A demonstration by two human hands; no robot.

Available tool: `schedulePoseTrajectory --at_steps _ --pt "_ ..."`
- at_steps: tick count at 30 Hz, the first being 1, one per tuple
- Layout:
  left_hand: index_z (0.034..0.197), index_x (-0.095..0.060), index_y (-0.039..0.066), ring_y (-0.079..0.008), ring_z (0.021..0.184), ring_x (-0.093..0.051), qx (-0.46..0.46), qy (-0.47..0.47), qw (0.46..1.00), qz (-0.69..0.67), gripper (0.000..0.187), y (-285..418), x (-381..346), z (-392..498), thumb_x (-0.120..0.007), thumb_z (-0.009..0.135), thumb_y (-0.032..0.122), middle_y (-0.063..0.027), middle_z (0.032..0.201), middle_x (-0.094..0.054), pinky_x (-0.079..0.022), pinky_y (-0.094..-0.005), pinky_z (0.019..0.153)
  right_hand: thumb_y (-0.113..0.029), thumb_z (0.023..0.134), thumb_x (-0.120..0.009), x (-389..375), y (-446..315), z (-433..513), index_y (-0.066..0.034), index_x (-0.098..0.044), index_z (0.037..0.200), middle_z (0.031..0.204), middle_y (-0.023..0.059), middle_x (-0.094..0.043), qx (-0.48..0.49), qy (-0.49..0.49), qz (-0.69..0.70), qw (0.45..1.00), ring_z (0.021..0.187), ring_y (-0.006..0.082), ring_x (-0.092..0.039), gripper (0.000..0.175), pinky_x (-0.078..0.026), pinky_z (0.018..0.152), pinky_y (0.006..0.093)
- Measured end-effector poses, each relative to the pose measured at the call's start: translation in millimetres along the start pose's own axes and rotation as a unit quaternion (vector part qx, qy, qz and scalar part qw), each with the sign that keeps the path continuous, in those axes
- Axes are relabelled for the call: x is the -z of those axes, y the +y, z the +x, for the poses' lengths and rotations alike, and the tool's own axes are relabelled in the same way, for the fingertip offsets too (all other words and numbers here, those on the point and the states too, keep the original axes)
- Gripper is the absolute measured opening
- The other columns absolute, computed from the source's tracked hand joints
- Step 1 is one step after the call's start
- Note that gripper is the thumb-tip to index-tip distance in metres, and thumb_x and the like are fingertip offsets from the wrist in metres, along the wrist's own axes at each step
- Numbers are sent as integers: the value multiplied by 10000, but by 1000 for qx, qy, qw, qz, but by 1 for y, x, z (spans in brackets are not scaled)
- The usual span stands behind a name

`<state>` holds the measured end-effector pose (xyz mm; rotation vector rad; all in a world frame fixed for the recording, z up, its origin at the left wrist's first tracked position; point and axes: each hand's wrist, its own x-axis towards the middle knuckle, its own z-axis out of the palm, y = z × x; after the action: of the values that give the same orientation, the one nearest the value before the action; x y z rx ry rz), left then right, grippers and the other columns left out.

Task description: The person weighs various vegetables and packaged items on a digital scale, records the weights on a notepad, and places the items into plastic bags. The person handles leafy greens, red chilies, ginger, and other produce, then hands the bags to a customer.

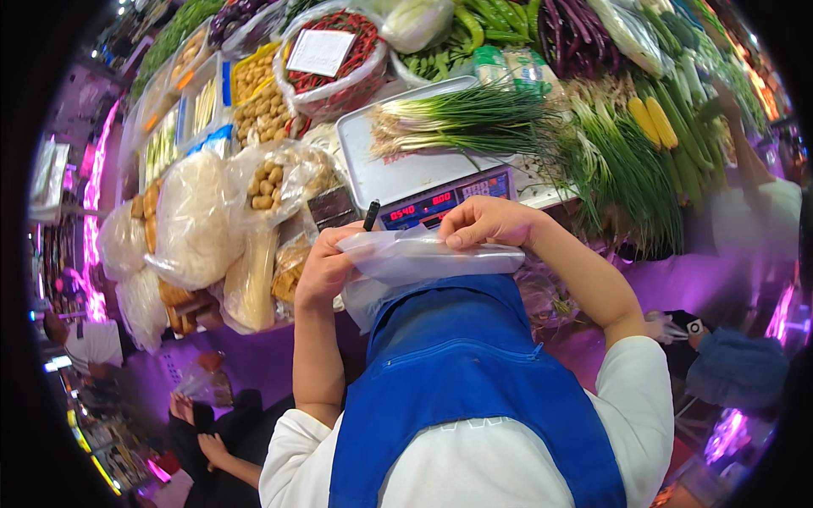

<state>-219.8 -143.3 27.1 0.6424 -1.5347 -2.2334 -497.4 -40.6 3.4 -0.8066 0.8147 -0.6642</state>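
Observation:
My left hand grips one end of a thin translucent plastic bag, and a black pen sticks up from the same hand. The fingers of my right hand pinch the bag's upper edge near its other end. The bag stretches in front of my blue apron. Just beyond my hands stands a digital scale with a lit display, partly covered by the bag and my right hand. On its metal tray lies a bundle of spring onions, roots to the left.
Bagged noodles and small potatoes crowd the left. A basin of red chillies bears a written card. More spring onions and corn cobs lie right. Other people stand nearby, one hand at lower left.

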Motion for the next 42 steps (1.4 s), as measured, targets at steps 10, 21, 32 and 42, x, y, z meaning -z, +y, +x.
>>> schedulePoseTrajectory --at_steps 10,21,32,42 --pt "970 -721 12 -95 808 -595 -78 435 882 161 133 -25 12 -57 -683 872 93 -52 906 -689 -463 -224 739 -158 867 -711 -62 22 36 -22 -679 893 833 7 -665 59 74 45 994 750 50 -571 143 -464 699 218" --pt "871 -644 33 1 535 -383 70 250 959 -116 101 -62 -20 -80 -665 900 128 46 688 -537 -249 -161 463 -138 738 -772 -126 57 77 -41 -603 749 721 71 -588 321 245 -425 810 631 205 -580 195 -465 559 302" --pt "795 -499 74 -17 485 -345 -145 284 902 -292 179 -51 36 -143 -572 950 126 -25 882 -515 -244 -171 432 -73 886 -632 -39 33 74 -110 -493 752 720 27 -587 140 444 332 820 612 127 -590 196 -437 517 251" --pt "1163 -621 45 -299 874 -603 -139 393 772 479 526 -29 4 -22 -697 643 62 -144 1043 -599 -465 -357 829 -172 826 -736 -80 -35 94 -117 -425 661 586 -74 -407 193 60 82 976 517 28 -388 357 -299 453 228"
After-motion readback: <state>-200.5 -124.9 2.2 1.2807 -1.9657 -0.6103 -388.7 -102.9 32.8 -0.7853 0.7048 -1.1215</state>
